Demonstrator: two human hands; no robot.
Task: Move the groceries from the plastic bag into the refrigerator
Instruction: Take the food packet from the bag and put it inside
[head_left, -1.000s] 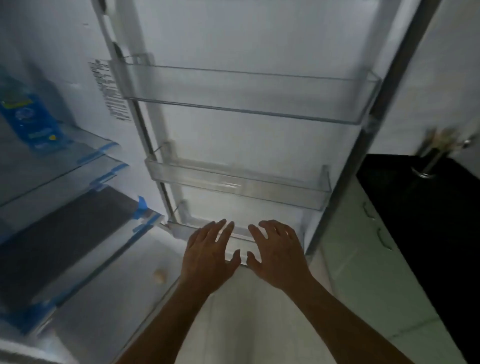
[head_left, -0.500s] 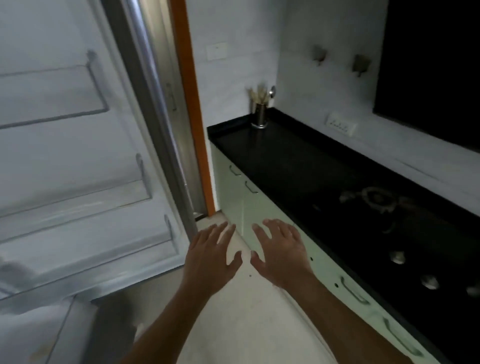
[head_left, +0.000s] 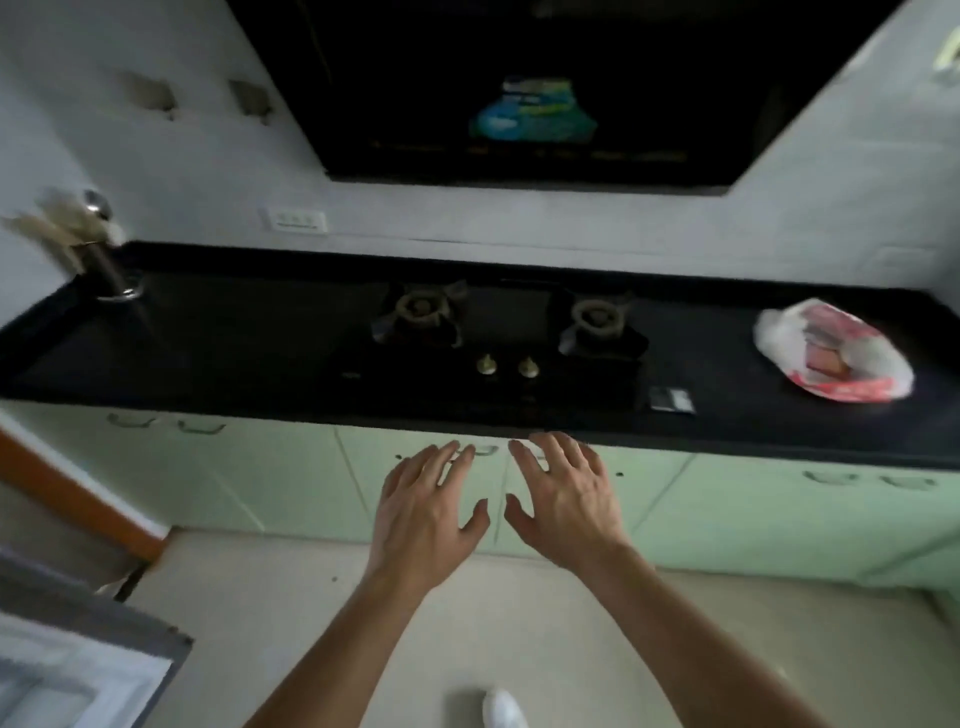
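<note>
We take the gas hob (head_left: 509, 332), set in the middle of the black counter (head_left: 234, 364), as our mark. Far to the left of the hob and well below it, at the edge of the view, sits a corner of what we judge to be the refrigerator (head_left: 78, 670), apparently open. Its shelves are out of view, so we cannot tell how much has gone in. Straight below the hob, in front of the green cabinets (head_left: 753, 514), our left hand (head_left: 421, 514) and right hand (head_left: 566, 504) hang side by side, palms down, and neither carries anything. Far to the right of the hob, on the same counter, lies the plastic bag (head_left: 831, 353), white with red print and bulging, with a reddish pack showing inside it.

We judge that groceries remain to be moved. At least that pack is still in the bag, and nothing is being carried. What is left is to reach the bag, lift an item out and take it over to the refrigerator, left of the hob.

The left fingers (head_left: 441, 462) are spread and relaxed, their tips just under the counter's front edge below the hob, touching nothing. The right fingers (head_left: 556, 452) are spread the same way, and the two thumbs are near each other but apart. The bag lies well apart from both hands, up and to the right of the hob and nearer our right hand. A small dark object (head_left: 672, 400) just right of the hob and a stretch of counter lie between.
</note>
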